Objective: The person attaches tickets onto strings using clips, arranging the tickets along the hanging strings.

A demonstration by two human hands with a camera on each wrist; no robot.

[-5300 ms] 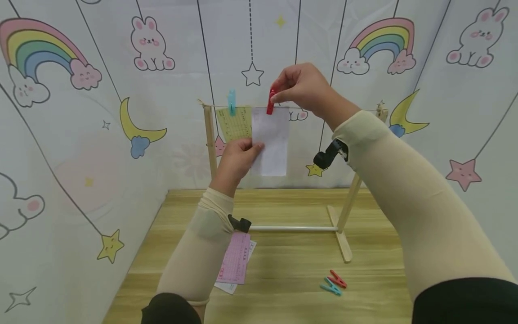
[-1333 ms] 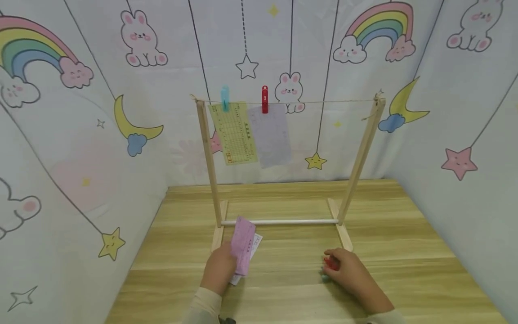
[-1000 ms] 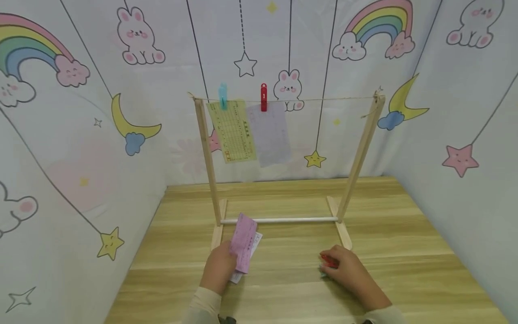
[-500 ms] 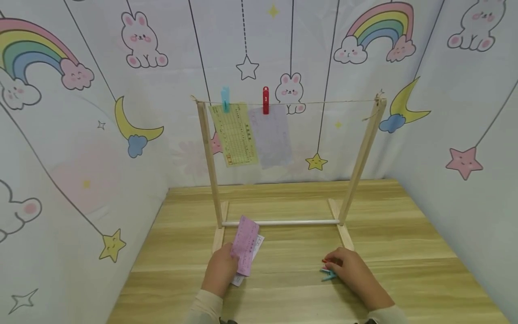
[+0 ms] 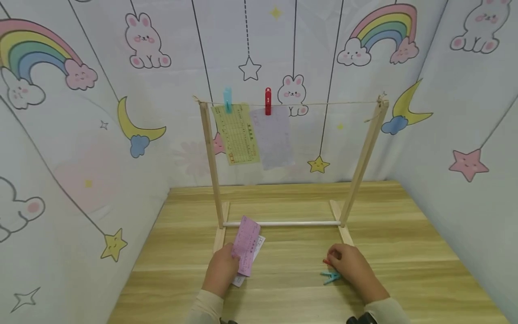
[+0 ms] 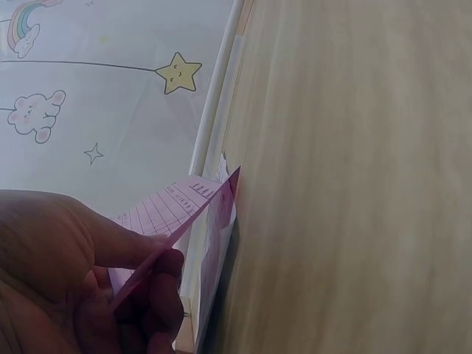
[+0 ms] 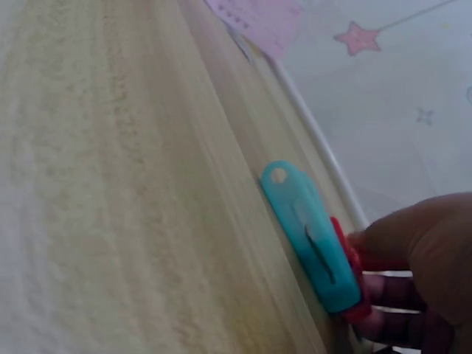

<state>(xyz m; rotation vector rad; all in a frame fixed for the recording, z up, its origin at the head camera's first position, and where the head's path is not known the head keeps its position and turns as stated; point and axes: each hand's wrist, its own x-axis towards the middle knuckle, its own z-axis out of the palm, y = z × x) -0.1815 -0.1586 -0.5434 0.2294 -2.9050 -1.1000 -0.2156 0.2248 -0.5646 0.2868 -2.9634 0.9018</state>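
Note:
My left hand (image 5: 221, 270) pinches a pink printed paper slip (image 5: 247, 243), raised off the table on its near side in the left wrist view. A white slip (image 5: 259, 246) lies partly hidden beneath it. On the right, my right hand (image 5: 355, 270) pinches a red clothespin (image 5: 326, 261) between thumb and fingers, which cover most of it. Right beside those fingers, a blue clothespin (image 5: 332, 277) rests on the table. Overhead, a light blue clothespin (image 5: 228, 100) fixes a yellow slip (image 5: 238, 135) to the string (image 5: 323, 104), and another red clothespin (image 5: 268, 101) fixes a whitish slip (image 5: 275, 139).
The string is tied between two wooden posts (image 5: 366, 157), joined low down by a white rod (image 5: 299, 223). Their wooden feet (image 5: 218, 238) stand on the wood-grain table (image 5: 291, 288). Walls with cartoon prints (image 5: 182, 54) close in the back and both sides.
Both hands have come down from the string, leaving the whitish slip clipped there. My left hand has taken the pink slip; my right has drawn a red clothespin away from the blue one.

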